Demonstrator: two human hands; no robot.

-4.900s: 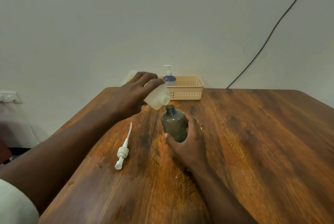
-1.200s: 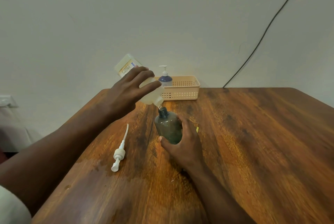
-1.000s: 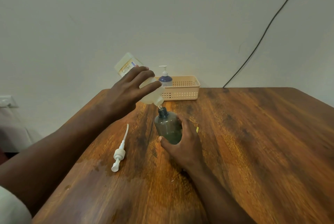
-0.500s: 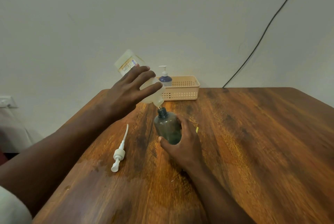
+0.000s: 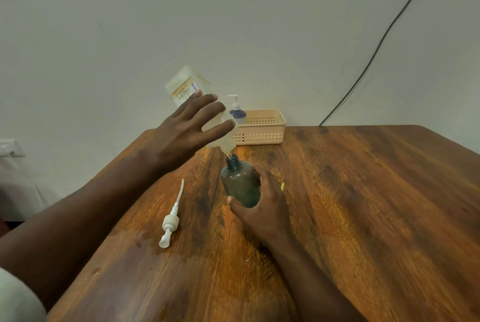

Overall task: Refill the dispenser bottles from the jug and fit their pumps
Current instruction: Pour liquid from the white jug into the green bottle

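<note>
My left hand (image 5: 181,134) holds the pale translucent jug (image 5: 187,88) steeply tilted, its mouth just above the open neck of the dark green bottle (image 5: 240,182). A thin stream runs from the jug into the bottle. The bottle stands upright on the wooden table (image 5: 363,204), and my right hand (image 5: 262,207) grips it low on its right side. A white pump (image 5: 171,220) with its long dip tube lies flat on the table to the left of the bottle.
A beige slotted basket (image 5: 262,127) stands at the table's back edge against the wall, with a blue dispenser bottle (image 5: 237,112), pump fitted, at its left end. A black cable (image 5: 376,49) runs down the wall. A small yellow scrap (image 5: 282,186) lies beside my right hand.
The jug's base has risen, so the jug tilts more steeply over the bottle's neck. The right hand, the bottle and the loose pump have stayed in place.
</note>
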